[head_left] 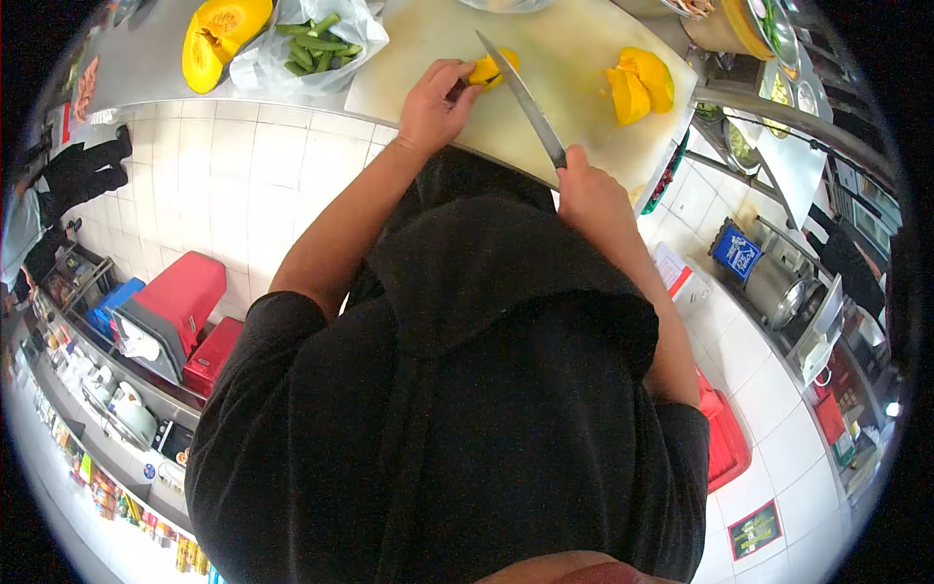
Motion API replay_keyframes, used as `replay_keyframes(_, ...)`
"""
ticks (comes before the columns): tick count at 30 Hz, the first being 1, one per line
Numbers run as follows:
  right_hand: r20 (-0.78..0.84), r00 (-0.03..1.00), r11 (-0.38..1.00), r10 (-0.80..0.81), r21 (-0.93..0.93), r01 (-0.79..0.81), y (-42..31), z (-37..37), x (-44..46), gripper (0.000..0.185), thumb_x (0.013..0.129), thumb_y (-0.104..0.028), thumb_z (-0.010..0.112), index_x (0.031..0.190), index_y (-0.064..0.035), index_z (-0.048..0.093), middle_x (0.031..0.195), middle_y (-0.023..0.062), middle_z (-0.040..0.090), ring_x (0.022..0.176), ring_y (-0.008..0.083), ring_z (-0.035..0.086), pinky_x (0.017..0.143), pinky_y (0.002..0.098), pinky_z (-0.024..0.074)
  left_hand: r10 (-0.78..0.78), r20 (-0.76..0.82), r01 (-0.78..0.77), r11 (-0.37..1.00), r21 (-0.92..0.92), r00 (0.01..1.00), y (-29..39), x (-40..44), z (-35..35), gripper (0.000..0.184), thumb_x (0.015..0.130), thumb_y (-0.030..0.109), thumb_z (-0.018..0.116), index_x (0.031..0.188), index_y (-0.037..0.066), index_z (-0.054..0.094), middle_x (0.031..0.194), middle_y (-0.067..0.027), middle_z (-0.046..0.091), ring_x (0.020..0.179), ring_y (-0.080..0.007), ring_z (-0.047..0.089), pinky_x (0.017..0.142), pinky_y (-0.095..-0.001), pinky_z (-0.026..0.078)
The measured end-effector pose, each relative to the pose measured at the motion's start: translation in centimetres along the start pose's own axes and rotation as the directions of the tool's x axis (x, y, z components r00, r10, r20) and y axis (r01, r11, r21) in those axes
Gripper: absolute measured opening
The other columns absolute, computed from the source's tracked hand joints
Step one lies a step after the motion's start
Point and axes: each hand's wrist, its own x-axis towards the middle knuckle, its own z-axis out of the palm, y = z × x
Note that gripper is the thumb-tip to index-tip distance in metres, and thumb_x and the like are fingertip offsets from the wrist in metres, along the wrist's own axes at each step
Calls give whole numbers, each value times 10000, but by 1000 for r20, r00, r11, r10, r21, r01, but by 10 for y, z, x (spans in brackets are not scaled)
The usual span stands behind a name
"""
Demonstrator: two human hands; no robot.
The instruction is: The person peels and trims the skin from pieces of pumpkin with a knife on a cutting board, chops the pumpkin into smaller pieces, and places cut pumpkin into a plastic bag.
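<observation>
My left hand is closed around a small yellow pumpkin piece on the pale cutting board. In my right hand is the handle of a long kitchen knife. Its blade slants up and left, with the tip beside the pumpkin piece; whether the edge touches it I cannot tell. Some cut pumpkin pieces rest together on the right side of the board.
Left of the board, a clear plastic bag holds several green vegetables, beside a cut pumpkin. Metal containers stand at right. Red bins are on the tiled floor at left. Other people stand at both far sides.
</observation>
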Motion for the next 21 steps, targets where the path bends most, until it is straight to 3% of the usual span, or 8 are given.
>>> replay_keyframes(3, -8, 1000, 1000, 8, 12, -8, -3, -5, -3, 198, 1021, -208, 488, 1096, -30, 444, 882, 281, 703, 848, 477, 696, 763, 608, 528, -91, 39, 94, 991, -94, 995, -2, -1, 2, 316, 873, 52, 747, 1178, 35, 666, 1116, -148, 679, 954, -282, 697, 826, -334, 576)
replay_keyframes(11, -98, 995, 990, 21, 139, -7, -1, 67, 61, 230, 1015, -229, 474, 1119, -23, 462, 914, 305, 696, 882, 496, 686, 797, 627, 513, -56, 23, 57, 996, -68, 998, -4, 0, 3, 279, 877, 70, 754, 1140, 22, 676, 1090, -149, 686, 921, -269, 699, 812, -337, 577)
replay_keyframes(15, -131, 991, 981, 6, 193, 20, 5, 58, 57, 248, 1022, -258, 475, 1133, -36, 465, 918, 309, 691, 880, 495, 682, 797, 626, 510, -92, 41, 95, 993, -72, 995, -5, 1, 0, 267, 876, 75, 756, 1125, 18, 678, 1084, -146, 688, 909, -268, 695, 818, -338, 573)
replay_keyframes(18, -142, 990, 981, 3, 194, 25, 8, 52, 47, 246, 1029, -266, 471, 1129, -42, 463, 898, 303, 691, 862, 496, 680, 789, 627, 509, -67, -4, 66, 988, -137, 998, -12, -3, -3, 233, 867, 70, 763, 1074, 7, 674, 1044, -125, 666, 760, -220, 668, 686, -317, 560)
replay_keyframes(21, -180, 983, 980, 26, 198, 11, 6, 44, 25, 247, 1033, -272, 469, 1121, -41, 460, 879, 295, 692, 852, 497, 678, 785, 627, 509, -113, -33, 110, 992, -65, 993, -9, -8, -15, 191, 863, 65, 758, 1016, -5, 668, 1020, -126, 663, 761, -224, 663, 688, -317, 557)
